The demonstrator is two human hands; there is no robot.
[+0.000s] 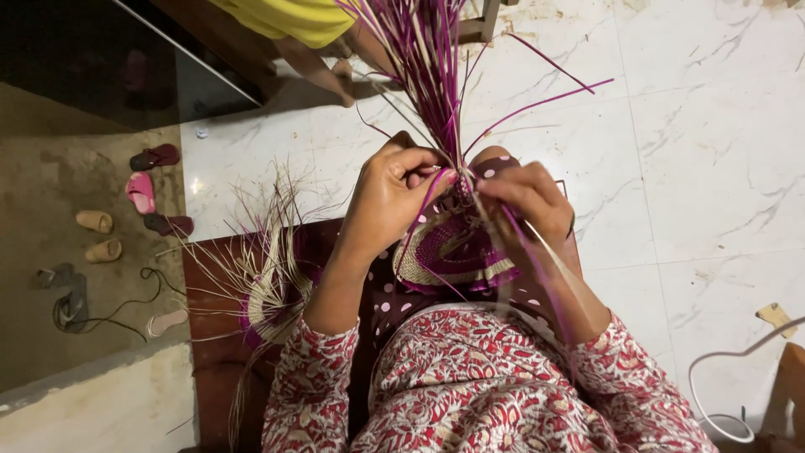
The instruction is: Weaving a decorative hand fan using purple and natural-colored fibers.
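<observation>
A round woven piece of purple and cream strips rests on my lap, its long loose strands rising away from me. My left hand is closed on a purple strand at the top of the weave, thumb and fingers pinching it. My right hand grips the weave's upper right edge and holds pale strips that trail down over my wrist. Both hands meet at the same spot on the rim.
A second woven piece with frayed strands lies at my left on a brown mat. Several sandals lie on the lower ground at left. Another person's leg stands ahead. A white cable curls at right on the marble floor.
</observation>
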